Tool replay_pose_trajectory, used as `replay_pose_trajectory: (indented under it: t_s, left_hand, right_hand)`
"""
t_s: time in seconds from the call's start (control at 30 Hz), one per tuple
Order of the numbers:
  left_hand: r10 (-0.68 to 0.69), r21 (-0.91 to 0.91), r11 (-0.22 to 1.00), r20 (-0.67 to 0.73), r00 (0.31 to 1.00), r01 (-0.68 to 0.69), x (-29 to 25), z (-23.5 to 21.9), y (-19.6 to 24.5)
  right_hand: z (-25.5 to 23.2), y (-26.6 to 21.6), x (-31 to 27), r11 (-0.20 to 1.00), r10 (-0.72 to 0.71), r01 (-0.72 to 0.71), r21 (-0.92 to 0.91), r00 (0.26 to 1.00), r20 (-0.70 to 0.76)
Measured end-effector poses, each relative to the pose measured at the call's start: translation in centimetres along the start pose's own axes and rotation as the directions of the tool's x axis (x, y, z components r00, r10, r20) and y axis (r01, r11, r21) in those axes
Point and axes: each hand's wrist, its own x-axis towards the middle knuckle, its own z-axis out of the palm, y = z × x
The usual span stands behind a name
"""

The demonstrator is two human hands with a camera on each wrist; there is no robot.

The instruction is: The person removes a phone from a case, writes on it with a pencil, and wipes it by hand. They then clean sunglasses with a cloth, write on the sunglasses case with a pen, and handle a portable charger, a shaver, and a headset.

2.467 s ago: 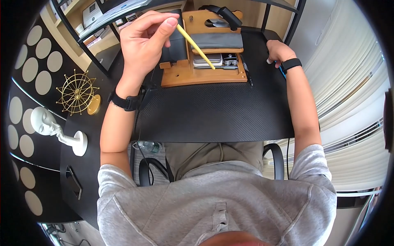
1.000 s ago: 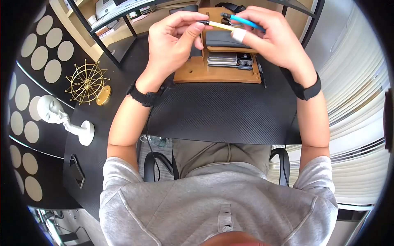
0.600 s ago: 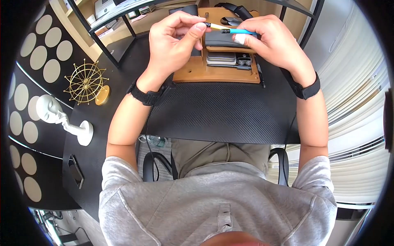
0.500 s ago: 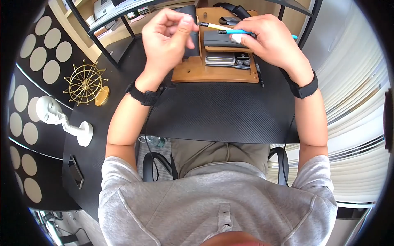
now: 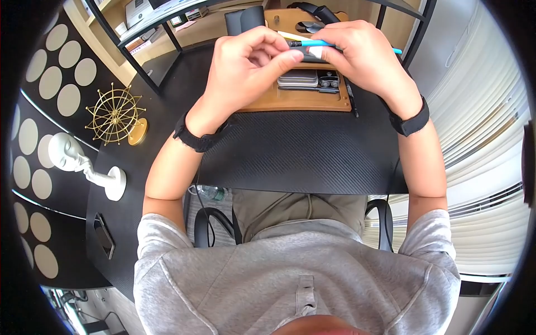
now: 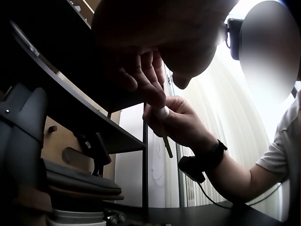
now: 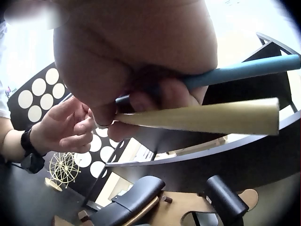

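My right hand (image 5: 368,56) grips a blue pencil-like stick (image 5: 318,43) with a black end, together with a yellow pencil-like stick (image 7: 225,117). Both cross under its fingers and thumb, raised above the desk; a white wrap circles the thumb. The yellow one is partly hidden behind the blue one in the head view. My left hand (image 5: 245,70) is held close on the left, thumb stretched toward the blue stick's black end and fingers loosely bent. In the right wrist view the left hand (image 7: 66,127) shows nothing between its fingers.
Behind the hands, a wooden organizer (image 5: 262,103) stands on the black desk (image 5: 301,151), holding a silver case (image 5: 304,79). A black pen (image 5: 353,101) lies beside it. To the left are a gold wheel ornament (image 5: 116,114), white head sculpture (image 5: 67,152) and phone (image 5: 104,234).
The right hand has picked up the blue stick from the right and joined it to the left. The yellow stick has passed from left hand to right; the left hand drew back, then came near again.
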Motion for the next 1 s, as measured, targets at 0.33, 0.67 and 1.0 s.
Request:
replay_pose_trajectory:
  t_s: [0.33, 0.67, 1.0]
  left_hand:
    - [0.2, 0.123, 0.975, -0.119, 0.972, -0.186, 0.4, 0.4, 0.2]
    - [0.042, 0.025, 0.999, -0.179, 0.983, -0.038, 0.8, -1.0, -0.4]
    - [-0.044, 0.115, 0.992, -0.075, 0.996, 0.053, 0.9, -1.5, -0.9]
  right_hand:
    - [-0.3, -1.0, 0.0, 0.999, 0.036, -0.038, 0.03, 0.997, 0.061]
    - [-0.1, 2.5, -0.5, 0.998, 0.056, -0.055, -0.007, 0.998, 0.017]
    - [-0.3, 2.2, -0.3, 0.998, 0.025, -0.023, -0.065, 0.999, 0.028]
